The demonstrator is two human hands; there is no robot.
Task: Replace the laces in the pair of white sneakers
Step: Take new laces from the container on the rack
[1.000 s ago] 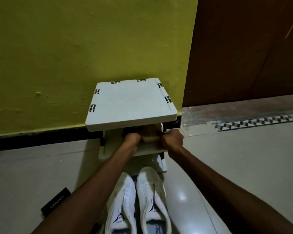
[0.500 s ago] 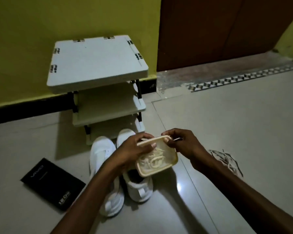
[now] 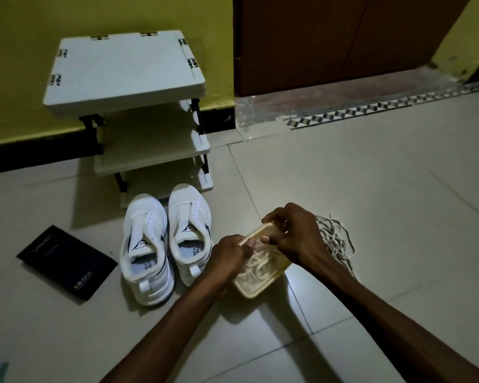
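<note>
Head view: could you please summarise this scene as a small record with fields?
left hand: grips the container by its left edge
right hand: fingers curled over the container's far rim
contents: pale laces, coiled
sneakers: white pair, side by side on the floor, no laces threaded
loose laces: heap on the floor, right of the hands
shelf rack: against the yellow wall, behind the sneakers
black box: flat on the floor, left of the sneakers

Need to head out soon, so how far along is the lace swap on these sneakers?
Done: both white sneakers show bare eyelets, and a loose lace pile lies on the floor right of the hands. In hand: the left hand and right hand hold a container of coiled laces, apparently opening it. Left: threading both shoes.
</note>
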